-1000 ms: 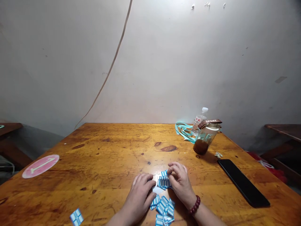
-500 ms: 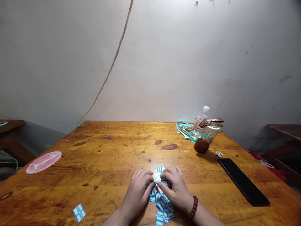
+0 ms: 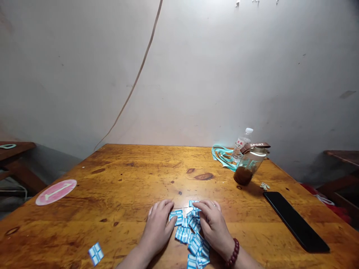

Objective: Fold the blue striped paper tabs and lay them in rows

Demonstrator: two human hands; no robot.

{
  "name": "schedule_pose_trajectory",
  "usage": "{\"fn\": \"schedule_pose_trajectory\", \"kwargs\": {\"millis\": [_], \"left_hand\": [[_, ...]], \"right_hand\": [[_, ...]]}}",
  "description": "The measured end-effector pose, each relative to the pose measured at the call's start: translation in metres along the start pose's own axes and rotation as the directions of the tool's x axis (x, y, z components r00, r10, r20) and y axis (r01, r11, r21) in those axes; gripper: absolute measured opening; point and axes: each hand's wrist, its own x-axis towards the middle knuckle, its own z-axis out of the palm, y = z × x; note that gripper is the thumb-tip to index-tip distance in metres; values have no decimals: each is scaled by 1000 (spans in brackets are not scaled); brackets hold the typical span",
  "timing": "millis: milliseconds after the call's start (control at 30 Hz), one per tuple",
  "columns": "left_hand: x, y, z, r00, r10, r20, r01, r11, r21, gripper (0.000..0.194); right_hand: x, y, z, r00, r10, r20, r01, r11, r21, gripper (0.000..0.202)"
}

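Note:
Many small blue-and-white patterned pieces (image 3: 183,234) lie in a loose pile on the wooden table between my hands. My left hand (image 3: 158,228) rests at the pile's left side, thumb and fingers apart, its thumb by the upper left pieces. On the right, my right hand (image 3: 214,224) is over the pile's edge with fingers curved and a little apart; its fingertips are at the upper pieces, and nothing is visibly held in it. A dark red bead bracelet (image 3: 233,253) circles the right wrist. One separate blue-and-white piece (image 3: 95,254) lies at the front left.
A black phone (image 3: 295,221) lies at the right. Behind it stand a jar with brown liquid (image 3: 249,168) and a water bottle (image 3: 241,145), beside a teal strap (image 3: 223,156). A pink oval sticker (image 3: 56,192) is at the table's left.
My hands have moved apart, and the white piece that was pinched between them is no longer held. More of the pile shows. The view has shifted slightly.

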Motion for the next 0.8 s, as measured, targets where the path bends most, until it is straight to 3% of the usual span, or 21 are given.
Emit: {"fn": "schedule_pose_trajectory", "kwargs": {"millis": [100, 167, 300, 400, 500, 800], "left_hand": [[0, 0, -2, 999, -6, 32, 5, 999, 32, 17], [-1, 0, -3, 999, -18, 26, 17, 1000, 23, 14], [0, 0, -5, 999, -47, -6, 47, 999, -1, 19], [1, 1, -6, 1000, -23, 4, 23, 1000, -13, 19], [0, 5, -5, 999, 24, 25, -24, 1000, -10, 13], [0, 5, -4, 1000, 20, -20, -21, 999, -32, 18]], "right_hand": [[0, -6, -4, 995, 27, 95, -33, 998, 61, 14], [-2, -11, -7, 978, -23, 209, 8, 997, 71, 6], [-7, -17, -8, 923, -133, 361, 134, 991, 23, 25], [-8, -16, -5, 907, -120, 403, 132, 991, -2, 17], [-7, -13, -2, 916, -87, 391, 98, 995, -10, 5], [-4, 0, 2, 986, 70, 153, -70, 998, -3, 22]]}}
